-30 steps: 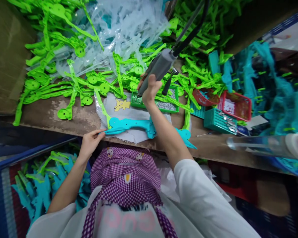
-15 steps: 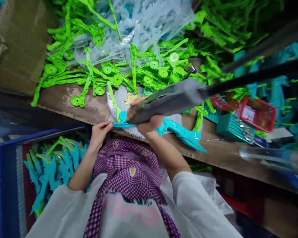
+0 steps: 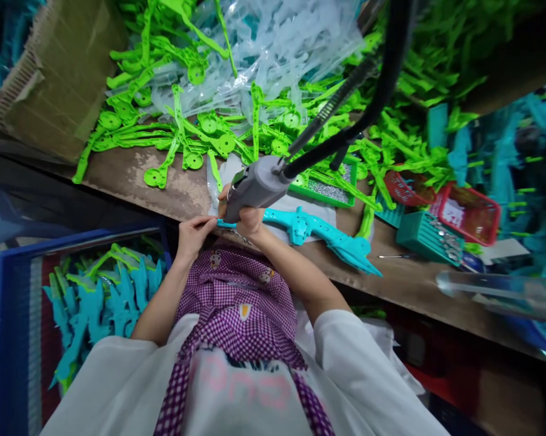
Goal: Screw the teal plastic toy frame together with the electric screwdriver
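Right hand (image 3: 251,223) wraps a grey cylindrical power tool (image 3: 257,183) over a long turquoise plastic part (image 3: 300,226).
The part lies on the near side of a shallow green plastic tray (image 3: 322,198), left tip pinched by the left hand (image 3: 193,238).

Driver (image 3: 259,184) tip hidden; it + R hand (image 3: 251,220) block mid-L of blue pc (image 3: 300,225). Black cable (image 3: 391,66) cut off @ 1 o'clock. Metal bits (image 3: 329,189), green tray (image 3: 355,178), 2 o'clock: too small to ID.
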`<action>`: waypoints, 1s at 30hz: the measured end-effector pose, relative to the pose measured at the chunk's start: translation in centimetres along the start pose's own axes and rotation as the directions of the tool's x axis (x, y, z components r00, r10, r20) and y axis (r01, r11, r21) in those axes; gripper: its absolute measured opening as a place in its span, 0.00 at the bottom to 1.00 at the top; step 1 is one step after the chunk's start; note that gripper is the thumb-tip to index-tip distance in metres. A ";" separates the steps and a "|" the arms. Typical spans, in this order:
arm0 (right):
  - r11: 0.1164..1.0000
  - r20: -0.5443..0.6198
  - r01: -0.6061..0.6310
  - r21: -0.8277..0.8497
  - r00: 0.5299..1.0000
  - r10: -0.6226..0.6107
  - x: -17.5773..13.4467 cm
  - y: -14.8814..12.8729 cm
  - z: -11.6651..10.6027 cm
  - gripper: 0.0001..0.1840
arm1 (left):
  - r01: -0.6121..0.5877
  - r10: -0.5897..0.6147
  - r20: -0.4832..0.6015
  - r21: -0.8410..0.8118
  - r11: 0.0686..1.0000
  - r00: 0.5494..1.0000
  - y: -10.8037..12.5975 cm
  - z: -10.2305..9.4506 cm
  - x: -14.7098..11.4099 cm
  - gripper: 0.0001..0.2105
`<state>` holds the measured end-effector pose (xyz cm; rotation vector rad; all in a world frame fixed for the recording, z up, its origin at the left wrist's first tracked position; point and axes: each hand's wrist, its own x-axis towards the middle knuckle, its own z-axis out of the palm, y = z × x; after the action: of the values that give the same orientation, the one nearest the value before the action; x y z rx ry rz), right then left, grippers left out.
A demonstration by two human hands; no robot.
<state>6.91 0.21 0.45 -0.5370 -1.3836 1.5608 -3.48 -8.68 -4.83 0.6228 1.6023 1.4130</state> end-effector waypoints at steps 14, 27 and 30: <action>0.982 -0.286 0.134 -0.136 0.943 -0.168 1.1 -4.0 -1.5 0.43 | -0.050 0.049 0.094 0.002 0.999 0.994 -1.5 -1.2 -0.6 0.21; 0.888 -0.513 0.102 -0.448 0.785 -0.348 9.8 -4.4 -13.4 0.36 | -0.088 0.046 0.204 0.198 0.976 0.978 0.4 -2.1 -0.4 0.19; 0.892 -0.491 0.081 -0.445 0.811 -0.318 10.6 -2.7 -14.4 0.37 | -0.120 0.083 0.184 0.196 0.973 0.979 0.2 -1.9 -0.3 0.16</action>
<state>14.76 16.44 1.86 -0.9737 -1.2480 0.8301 -4.98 -9.86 -4.58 0.9374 1.6057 1.2358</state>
